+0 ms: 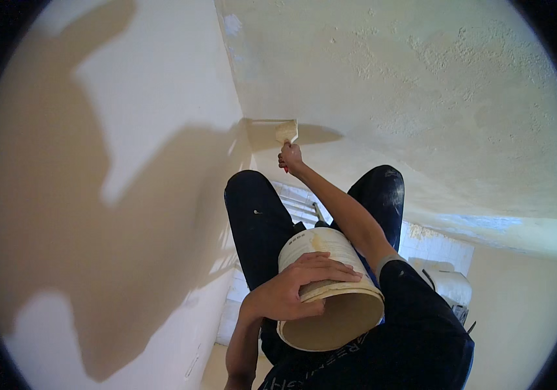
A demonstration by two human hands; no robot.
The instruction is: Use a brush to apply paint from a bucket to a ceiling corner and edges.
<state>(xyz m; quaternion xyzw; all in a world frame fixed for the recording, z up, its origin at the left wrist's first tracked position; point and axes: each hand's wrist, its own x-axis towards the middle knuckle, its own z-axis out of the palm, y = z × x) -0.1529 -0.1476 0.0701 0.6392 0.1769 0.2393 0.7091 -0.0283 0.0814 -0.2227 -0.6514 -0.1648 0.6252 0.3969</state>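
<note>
My right hand (290, 158) is closed around the handle of a wide, flat paintbrush (287, 131). A red bit of the handle shows below my fist. The brush head is coated cream and is at the wall (408, 97), close to the corner. My left hand (314, 279) grips a white bucket (317, 244) at its rim, fingers along the outside and thumb at the mouth. The bucket lies tilted between my thighs, its mouth toward me. Its inner wall is beige; what lies deeper inside cannot be made out.
A smooth white wall (168, 84) meets the rougher wall at a corner on the left, with large shadows on it. Between my dark-trousered knees, ladder-like bars (299, 207) show below. White tiles line the lower wall, and a white container (449, 286) stands low at the right.
</note>
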